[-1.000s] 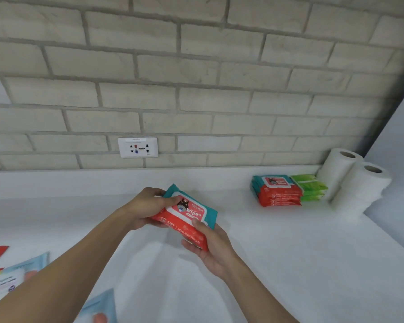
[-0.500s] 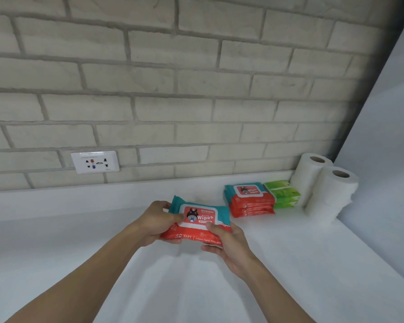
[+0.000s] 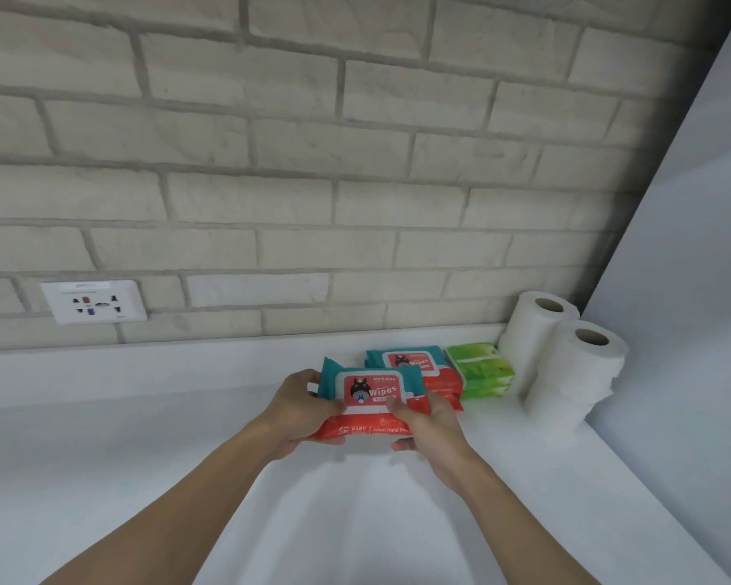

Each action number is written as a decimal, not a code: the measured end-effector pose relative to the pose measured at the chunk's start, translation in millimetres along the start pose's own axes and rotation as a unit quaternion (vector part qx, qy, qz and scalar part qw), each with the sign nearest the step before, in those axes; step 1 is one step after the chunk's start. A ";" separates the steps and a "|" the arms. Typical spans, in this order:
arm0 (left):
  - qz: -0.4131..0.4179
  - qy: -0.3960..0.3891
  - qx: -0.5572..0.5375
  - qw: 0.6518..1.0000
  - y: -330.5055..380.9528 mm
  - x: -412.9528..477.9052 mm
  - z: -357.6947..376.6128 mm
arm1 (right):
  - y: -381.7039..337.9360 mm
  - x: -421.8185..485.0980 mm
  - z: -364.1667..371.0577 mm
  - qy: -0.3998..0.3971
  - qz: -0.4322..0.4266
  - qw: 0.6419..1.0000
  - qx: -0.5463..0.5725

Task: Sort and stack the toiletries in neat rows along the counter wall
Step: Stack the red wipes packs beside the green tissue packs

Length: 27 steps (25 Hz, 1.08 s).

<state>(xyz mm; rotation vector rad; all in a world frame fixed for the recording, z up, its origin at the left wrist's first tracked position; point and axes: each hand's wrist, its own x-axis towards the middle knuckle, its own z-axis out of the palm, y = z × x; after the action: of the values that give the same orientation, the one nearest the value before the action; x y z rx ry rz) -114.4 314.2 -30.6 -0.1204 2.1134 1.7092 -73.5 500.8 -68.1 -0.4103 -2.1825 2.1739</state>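
Observation:
I hold a red and teal wipes pack [image 3: 370, 394] level above the white counter [image 3: 144, 479], just in front and left of a stack of matching wipes packs [image 3: 414, 365] by the wall. My left hand [image 3: 298, 409] grips the pack's left end. My right hand [image 3: 425, 428] grips its right front corner, thumb on top. A stack of green tissue packs [image 3: 480, 369] lies right of the red stack. Two white paper rolls [image 3: 566, 356] stand upright in the corner.
A brick wall with a white power socket [image 3: 93, 301] runs along the back of the counter. A plain white side panel [image 3: 693, 289] closes the right end. The counter's raised back ledge [image 3: 186, 356] lies below the bricks.
Both hands carried the wipes pack to the right and toward the wall, levelling it out. It now sits just short of the red stack. The view shifted right, and the packs at the left edge left the frame.

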 end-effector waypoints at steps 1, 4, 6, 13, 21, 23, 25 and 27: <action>0.002 0.003 0.004 1.000 3.5 5.0 7.7 | -1.1 6.5 -7.6 0.002 -0.004 1.000 -0.014; 0.008 0.013 0.011 1.000 13.7 21.0 23.2 | -5.8 23.1 -24.5 0.012 -0.012 0.999 -0.052; 0.008 0.016 -0.006 1.000 19.3 33.7 34.0 | -10.6 34.4 -36.4 0.019 -0.019 0.997 -0.079; -0.019 0.007 -0.094 0.995 30.4 68.0 64.6 | -16.6 77.9 -65.9 0.062 -0.042 0.989 -0.131; -0.016 0.069 -0.140 0.988 20.5 98.7 84.1 | -3.8 109.1 -70.4 0.101 -0.075 0.971 -0.206; -0.013 0.085 -0.138 0.987 17.4 102.8 84.9 | -0.1 113.4 -69.7 0.110 -0.089 0.965 -0.220; -0.015 0.095 -0.140 0.985 15.6 104.8 85.6 | 7.4 119.2 -69.6 0.126 -0.105 0.958 -0.234; -0.026 0.096 -0.155 0.983 14.4 104.3 87.7 | 14.6 121.9 -71.3 0.162 -0.115 0.933 -0.300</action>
<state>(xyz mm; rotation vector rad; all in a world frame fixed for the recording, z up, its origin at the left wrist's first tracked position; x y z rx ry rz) -190.7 421.1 -69.9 -0.4442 1.9354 2.0547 -173.8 595.8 -100.6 -0.4556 -2.4916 1.1896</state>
